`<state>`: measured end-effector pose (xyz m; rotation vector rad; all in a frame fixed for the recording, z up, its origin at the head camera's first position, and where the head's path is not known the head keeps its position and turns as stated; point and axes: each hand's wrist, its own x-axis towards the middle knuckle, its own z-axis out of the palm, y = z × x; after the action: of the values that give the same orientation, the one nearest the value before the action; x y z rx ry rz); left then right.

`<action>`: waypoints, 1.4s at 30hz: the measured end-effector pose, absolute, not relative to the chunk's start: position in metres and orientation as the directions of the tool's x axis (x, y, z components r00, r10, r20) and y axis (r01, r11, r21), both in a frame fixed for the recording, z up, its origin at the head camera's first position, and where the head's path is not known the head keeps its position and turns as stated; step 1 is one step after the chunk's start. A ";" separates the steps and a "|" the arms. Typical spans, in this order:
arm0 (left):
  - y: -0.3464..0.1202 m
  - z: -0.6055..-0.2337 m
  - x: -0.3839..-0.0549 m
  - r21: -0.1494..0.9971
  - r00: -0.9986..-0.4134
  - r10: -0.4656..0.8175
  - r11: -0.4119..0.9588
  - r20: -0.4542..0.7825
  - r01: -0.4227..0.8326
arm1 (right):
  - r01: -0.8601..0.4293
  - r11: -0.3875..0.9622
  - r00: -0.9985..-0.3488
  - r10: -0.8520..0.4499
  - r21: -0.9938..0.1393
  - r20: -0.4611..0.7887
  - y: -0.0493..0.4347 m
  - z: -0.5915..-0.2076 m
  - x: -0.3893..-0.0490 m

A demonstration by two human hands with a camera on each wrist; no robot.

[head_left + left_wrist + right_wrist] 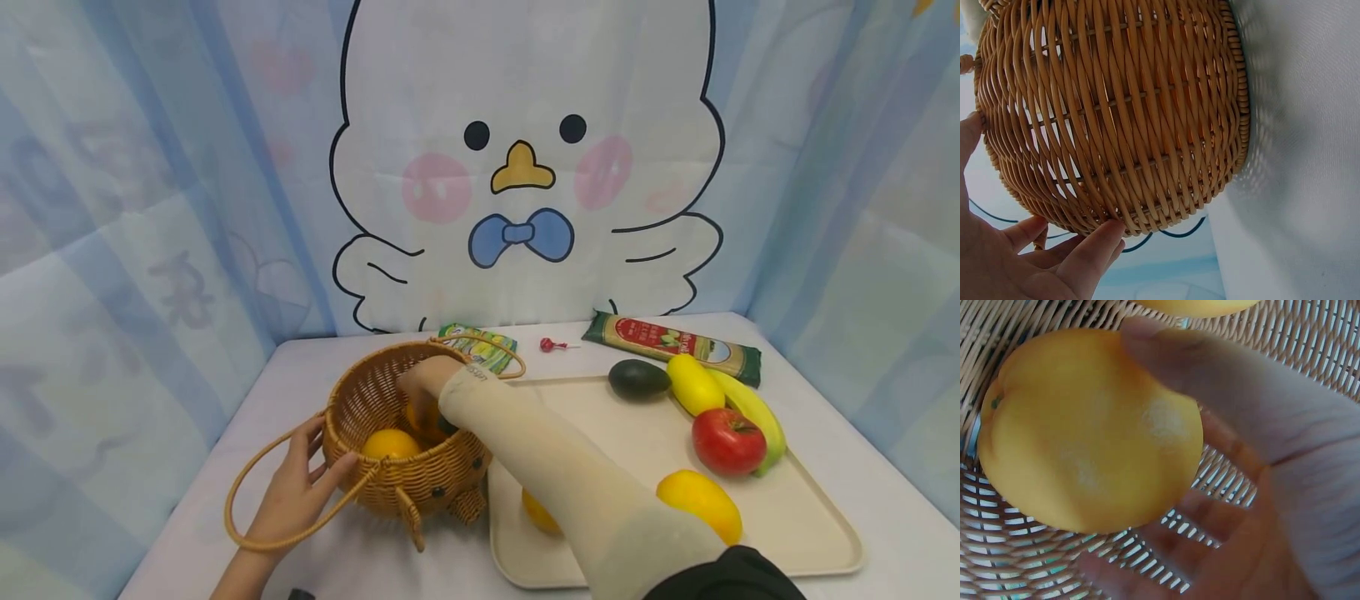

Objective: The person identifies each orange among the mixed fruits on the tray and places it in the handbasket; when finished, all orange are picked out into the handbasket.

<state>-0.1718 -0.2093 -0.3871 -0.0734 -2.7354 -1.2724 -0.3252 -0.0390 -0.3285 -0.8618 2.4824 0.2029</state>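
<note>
A round wicker basket [420, 479] with two loop handles stands left of the tray. My left hand [300, 487] rests against its outer left side, near the rim; in the left wrist view spread fingers [1094, 250] touch the woven wall and the thumb reaches the rim. Inside the basket, my right hand [429, 385] holds an orange [1091, 431], with the thumb on top and fingers partly hidden behind it. Another orange [392, 444] lies in the basket beside it. A dark thing [447, 427] under the right wrist is mostly covered.
The beige tray [585, 400] holds an avocado [637, 380], a lemon [694, 385], a banana [768, 425], a red apple [729, 442], a yellow mango [701, 504] and an orange fruit [538, 510] partly under my right arm. Behind lie a green packet [487, 350], a lollipop [547, 344] and a long pasta packet [671, 344].
</note>
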 end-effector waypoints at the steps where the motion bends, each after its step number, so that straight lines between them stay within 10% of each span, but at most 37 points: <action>1: -0.209 -0.387 -0.172 0.759 -0.991 -0.007 0.644 0.133 0.098 | -0.613 0.789 -0.672 -0.542 -0.031 -0.505 -0.040 -0.328 -0.325; 42: -0.208 -0.387 -0.171 0.753 -0.990 0.013 0.648 0.142 0.117 | -0.634 0.693 -0.639 -0.720 -0.345 -0.271 0.009 -0.263 -0.314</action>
<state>-0.1708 -0.2082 -0.3872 -0.1087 -2.7382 -1.2642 -0.3143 0.0087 -0.2629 -1.0542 2.5170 -0.3066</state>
